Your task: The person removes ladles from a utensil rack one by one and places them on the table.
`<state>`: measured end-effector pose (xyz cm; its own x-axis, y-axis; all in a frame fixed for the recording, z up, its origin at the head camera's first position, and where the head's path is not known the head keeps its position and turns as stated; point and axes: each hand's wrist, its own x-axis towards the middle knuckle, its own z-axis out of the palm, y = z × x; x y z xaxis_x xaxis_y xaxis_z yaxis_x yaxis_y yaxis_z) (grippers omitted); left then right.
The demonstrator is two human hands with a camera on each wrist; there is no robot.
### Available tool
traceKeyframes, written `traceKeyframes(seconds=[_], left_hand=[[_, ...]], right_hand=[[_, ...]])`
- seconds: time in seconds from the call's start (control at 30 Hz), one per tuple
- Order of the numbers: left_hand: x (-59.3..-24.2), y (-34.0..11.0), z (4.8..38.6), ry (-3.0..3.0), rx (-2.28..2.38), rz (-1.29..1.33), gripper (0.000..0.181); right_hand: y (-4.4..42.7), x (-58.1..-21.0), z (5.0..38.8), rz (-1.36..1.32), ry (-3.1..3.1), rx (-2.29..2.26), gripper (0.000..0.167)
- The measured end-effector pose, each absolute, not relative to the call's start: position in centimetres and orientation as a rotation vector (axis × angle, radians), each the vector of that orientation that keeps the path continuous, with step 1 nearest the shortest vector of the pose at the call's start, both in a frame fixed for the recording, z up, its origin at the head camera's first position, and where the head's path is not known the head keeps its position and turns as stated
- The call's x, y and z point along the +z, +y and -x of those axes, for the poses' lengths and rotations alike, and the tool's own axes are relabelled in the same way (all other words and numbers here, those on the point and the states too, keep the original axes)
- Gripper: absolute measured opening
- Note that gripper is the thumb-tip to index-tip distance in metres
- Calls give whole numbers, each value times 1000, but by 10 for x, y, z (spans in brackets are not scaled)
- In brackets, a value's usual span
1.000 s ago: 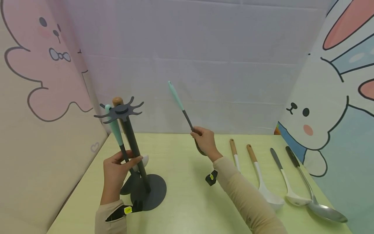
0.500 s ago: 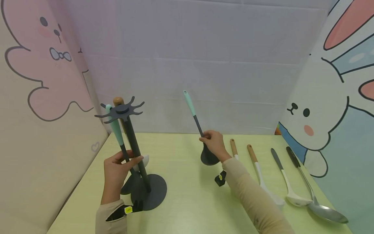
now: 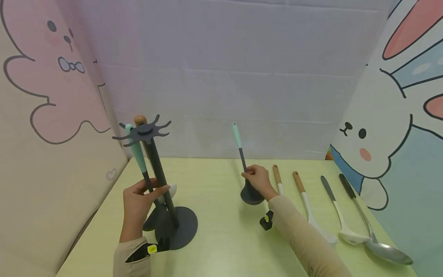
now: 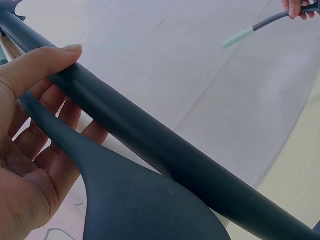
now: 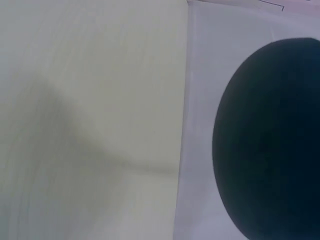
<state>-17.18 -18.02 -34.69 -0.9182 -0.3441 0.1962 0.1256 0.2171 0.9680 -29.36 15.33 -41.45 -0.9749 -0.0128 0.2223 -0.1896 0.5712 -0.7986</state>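
My right hand [image 3: 258, 180] pinches the dark shaft of a ladle [image 3: 251, 195] with a mint-green handle. The handle points up and the dark bowl hangs low over the table; the same ladle bowl [image 5: 272, 140] fills the right side of the right wrist view. At left, my left hand [image 3: 139, 198] grips the post of a dark utensil stand [image 3: 185, 227], its thumb across the post [image 4: 150, 135] in the left wrist view. A mint-handled utensil [image 3: 137, 154] with a broad dark head hangs from the stand, its neck passing between palm and post.
Behind the post, a wooden-handled utensil [image 3: 140, 119] also hangs, mostly hidden. On the table's right lie two white utensils with wooden handles [image 3: 298, 181], a white ladle with a grey handle [image 3: 351, 235] and a metal spoon with a black handle [image 3: 389, 251]. A pale curtain [image 3: 225, 96] stands behind.
My right hand has moved right and lower with the ladle, whose handle has swung more upright and whose bowl has come into view. The left hand and stand stay put.
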Motion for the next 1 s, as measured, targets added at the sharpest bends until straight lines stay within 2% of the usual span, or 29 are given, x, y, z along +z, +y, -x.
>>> traceKeyframes(seconds=[0.33,0.57,0.83,1.0], left_hand=[[-347,-180,172,-2134,-1756,-226,29],[-346,-181,172,-2125,-1757,-208,28],[-347,-181,172,-2124,-1757,-211,27],[-348,-181,173,-2124,-1754,-205,26]], right_hand=[[168,-430,285,-219,-2803,1090,20],[171,-438,279,-256,-2892,934,12],[176,-445,271,-220,-2975,904,33],[181,-451,268,-194,-3028,884,36]])
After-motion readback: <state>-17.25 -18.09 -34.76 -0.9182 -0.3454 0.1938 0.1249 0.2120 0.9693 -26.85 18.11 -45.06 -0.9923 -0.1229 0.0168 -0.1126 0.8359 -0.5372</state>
